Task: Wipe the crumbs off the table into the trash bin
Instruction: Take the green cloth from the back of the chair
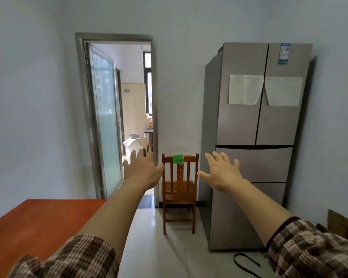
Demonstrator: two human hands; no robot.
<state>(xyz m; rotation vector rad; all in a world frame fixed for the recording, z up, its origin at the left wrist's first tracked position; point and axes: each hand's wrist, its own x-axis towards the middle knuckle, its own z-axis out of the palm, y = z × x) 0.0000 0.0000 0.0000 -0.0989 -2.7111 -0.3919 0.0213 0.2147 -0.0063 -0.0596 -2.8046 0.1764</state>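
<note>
1. Ahead, the left hand (142, 170) and right hand (221, 172) are raised in the air, fingers spread, holding nothing.
2. Red-brown table (34, 221) lies at 8 o'clock, pale crumbs (63, 214) dotted on it.
3. Green cloth (178, 159) drapes the wooden chair (179, 190) back at 12 o'clock, between the hands.
</note>
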